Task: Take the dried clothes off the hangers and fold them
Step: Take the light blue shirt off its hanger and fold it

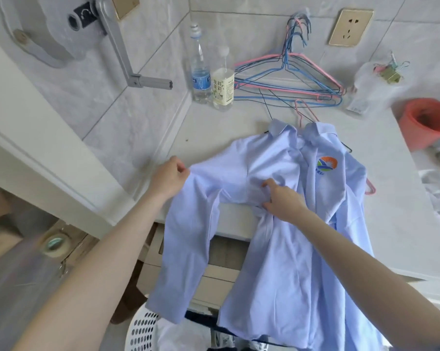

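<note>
Tiles [143,117] of pale grey marble pattern cover the two walls, which meet in a corner behind a light stone counter [213,127]. At this corner stand two bottles, touching each other: a clear water bottle [200,72] and a shorter one with a yellowish label [222,87]. Just beside them lies a heap of empty wire hangers [289,79] in pink, blue and black. Higher on the wall there is a golden socket [350,27]. On the left wall a grey crank handle [112,34] is mounted.

A light blue shirt [277,236] lies on the counter with its collar toward the wall. Its lower part and one sleeve hang over the front edge, above a white perforated basket [143,333]. A pink hanger [303,111] shows its hook at the collar — it seems to be inside the shirt.

The person's left hand [170,178] has curled fingers that pinch the cloth at the shoulder. The right hand [282,198] grips a fold at the chest between thumb and bent fingers. At the far right stands an orange bucket [426,120].
</note>
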